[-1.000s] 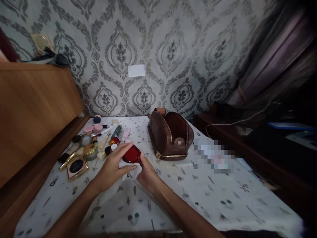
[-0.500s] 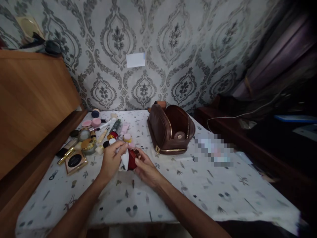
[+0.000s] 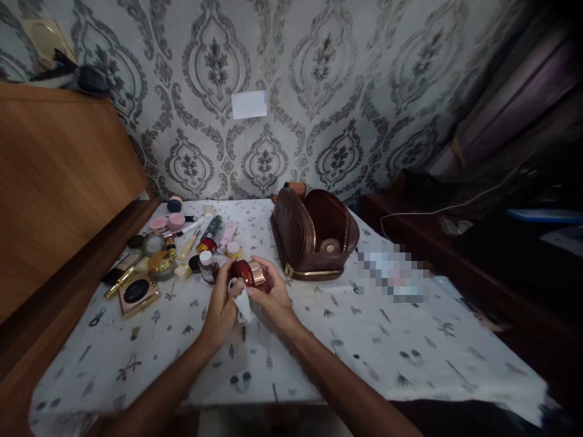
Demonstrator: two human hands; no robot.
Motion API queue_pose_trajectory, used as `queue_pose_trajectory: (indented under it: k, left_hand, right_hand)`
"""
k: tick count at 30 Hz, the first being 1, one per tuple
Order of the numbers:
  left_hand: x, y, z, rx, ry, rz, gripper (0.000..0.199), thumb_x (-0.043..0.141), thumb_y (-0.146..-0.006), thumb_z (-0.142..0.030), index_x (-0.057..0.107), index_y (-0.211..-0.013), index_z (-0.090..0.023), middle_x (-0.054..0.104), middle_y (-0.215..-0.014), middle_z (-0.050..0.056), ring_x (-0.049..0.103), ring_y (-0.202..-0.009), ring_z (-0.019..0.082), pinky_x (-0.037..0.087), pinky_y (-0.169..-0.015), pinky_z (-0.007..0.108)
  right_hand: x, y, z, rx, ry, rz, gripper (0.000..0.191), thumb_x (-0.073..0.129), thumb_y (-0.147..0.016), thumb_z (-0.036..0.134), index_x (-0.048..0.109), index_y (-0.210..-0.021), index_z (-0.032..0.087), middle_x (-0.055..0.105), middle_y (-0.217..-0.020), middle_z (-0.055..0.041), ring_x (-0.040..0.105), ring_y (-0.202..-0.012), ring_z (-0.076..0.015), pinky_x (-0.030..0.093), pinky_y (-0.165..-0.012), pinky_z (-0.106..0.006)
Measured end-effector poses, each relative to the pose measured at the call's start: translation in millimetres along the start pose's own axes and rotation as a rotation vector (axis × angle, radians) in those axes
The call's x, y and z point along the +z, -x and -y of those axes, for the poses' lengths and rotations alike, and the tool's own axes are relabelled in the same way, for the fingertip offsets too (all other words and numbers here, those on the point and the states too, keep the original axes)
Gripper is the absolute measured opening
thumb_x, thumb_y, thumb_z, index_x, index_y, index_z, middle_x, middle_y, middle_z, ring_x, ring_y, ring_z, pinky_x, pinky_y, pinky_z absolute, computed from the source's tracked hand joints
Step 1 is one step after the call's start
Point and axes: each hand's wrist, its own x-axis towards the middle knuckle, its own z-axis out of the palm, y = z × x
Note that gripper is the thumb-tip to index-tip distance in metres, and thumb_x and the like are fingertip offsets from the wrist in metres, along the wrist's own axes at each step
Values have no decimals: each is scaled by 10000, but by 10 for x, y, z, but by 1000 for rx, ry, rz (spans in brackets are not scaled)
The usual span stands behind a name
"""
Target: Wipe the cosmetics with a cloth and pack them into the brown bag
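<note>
Between my two hands is a dark red cosmetic bottle (image 3: 242, 271) with a shiny rose-gold cap (image 3: 257, 274), held on its side above the table. My left hand (image 3: 221, 301) is closed around the red end, with a white cloth (image 3: 242, 305) bunched under its thumb and hanging down. At the capped end, my right hand (image 3: 275, 297) grips with fingers behind and thumb in front. Just left of the hands stands a small dark jar with a white lid (image 3: 207, 267). To the right sits a brown cosmetic bag (image 3: 294, 243), unzipped, its mouth gaping.
Makeup items crowd the table's left side, among them a compact (image 3: 139, 294), a gold tube (image 3: 122, 281), a pink tube (image 3: 228, 234) and a green bottle (image 3: 212, 227). A blurred-out item (image 3: 395, 273) lies right of the bag. A wooden cabinet (image 3: 64, 182) borders the left.
The bottle has been turned so its cap points right and its red front shows. The cloth has shifted from the bottle's left side to below it. The white-lidded jar is now more exposed.
</note>
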Motion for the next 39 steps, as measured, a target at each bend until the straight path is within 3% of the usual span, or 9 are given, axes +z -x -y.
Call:
queue_pose_trajectory:
  k: [4,8,18,23,29,36,39]
  left_hand:
    - [9,31,52,38,-34,-6,553,554,-917,-484,415,-1386,-226,503,-1446,106,444,-1369,286,350,-1120,413]
    - [-51,15,76,83,-104,-27,456,556,-923,-433,475,-1315,-215,565,-1352,106,501,-1298,286,378,-1083,429]
    - [-99,30,5,152,-133,-26,288,444,-989,-426,538,-1154,-210,623,-1112,62,584,-1027,206,439,-916,324]
    - [-128,9,-29,91,-66,-68,364,361,-1014,-457,616,-1025,-197,669,-974,46,608,-921,192,455,-836,292]
    - [-214,-76,-5,31,-49,-74,411,409,-995,-487,676,-949,-178,697,-867,45,641,-804,196,486,-744,294]
    - [-312,-140,-22,133,-87,-261,381,390,-1000,-472,617,-865,-198,633,-900,51,600,-917,204,456,-865,322]
    - [-270,-91,-30,223,-121,-206,332,412,-989,-469,619,-974,-209,620,-1026,68,578,-1031,216,435,-945,343]
  right_hand:
    - [-41,4,-55,-139,206,27,610,853,-685,320,614,-1245,287,644,-1149,-49,633,-1059,-213,526,-934,-348]
    - [-51,29,-68,-245,315,113,606,824,-733,346,623,-1304,318,575,-1281,-64,561,-1219,-228,449,-1071,-388]
    - [-94,42,-30,-203,289,237,608,819,-756,402,616,-1328,365,568,-1346,-65,515,-1292,-250,382,-1124,-434]
    - [-89,57,21,-166,310,253,643,858,-706,399,633,-1306,354,563,-1342,-67,498,-1310,-264,363,-1132,-445]
    - [-95,52,-1,-72,197,211,827,899,-639,408,541,-1379,320,579,-1327,-67,533,-1265,-259,397,-1105,-423]
    - [-44,82,33,-7,219,231,827,886,-658,362,498,-1387,329,599,-1267,-48,564,-1204,-235,423,-1071,-410]
    - [-31,98,34,-2,243,240,830,883,-662,362,488,-1390,322,598,-1250,-50,574,-1174,-231,446,-1036,-396]
